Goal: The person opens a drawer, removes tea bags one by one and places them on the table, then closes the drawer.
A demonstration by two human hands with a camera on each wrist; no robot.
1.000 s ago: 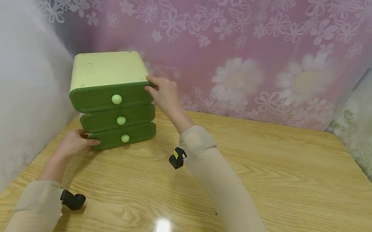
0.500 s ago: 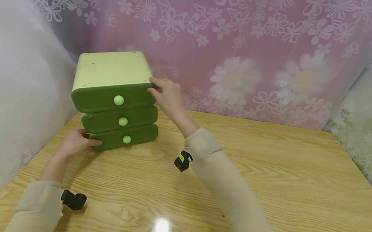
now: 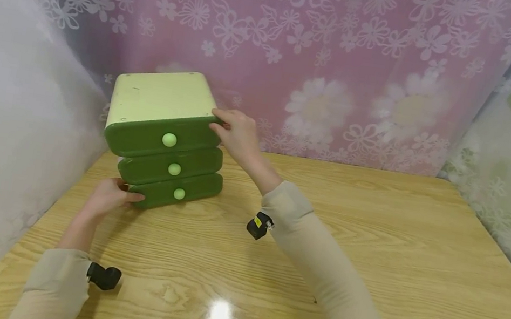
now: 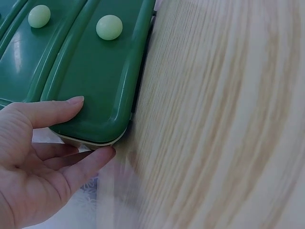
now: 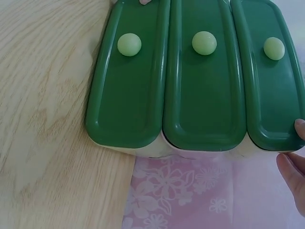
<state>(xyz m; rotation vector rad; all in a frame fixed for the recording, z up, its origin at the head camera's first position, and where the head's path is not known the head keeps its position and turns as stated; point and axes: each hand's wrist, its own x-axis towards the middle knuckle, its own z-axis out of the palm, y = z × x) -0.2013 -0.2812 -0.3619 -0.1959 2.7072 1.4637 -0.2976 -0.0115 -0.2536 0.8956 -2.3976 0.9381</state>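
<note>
A small three-drawer cabinet [image 3: 161,97] with a cream top and dark green drawer fronts stands at the left back of the wooden table. Each front bears a pale green round knob [image 3: 169,140], and all drawers look closed. My left hand [image 3: 108,196] grips the bottom left corner; in the left wrist view the thumb [image 4: 57,110] lies on the lowest front and the fingers are at the side. At the top right corner, my right hand [image 3: 241,136] pinches the edge. Only the tips of that hand show in the right wrist view, near the top drawer front [image 5: 274,90].
The wooden table [image 3: 395,244] stretches out to the right and front. A pink floral curtain [image 3: 324,54] hangs behind, close to the cabinet. Pale sheets [image 3: 10,92] border the left and right sides. Black wrist cameras [image 3: 104,277] hang from both sleeves.
The cabinet has shifted a little to the right along the table, with both hands moving along with it. Their grips look the same. The head view has turned slightly.
</note>
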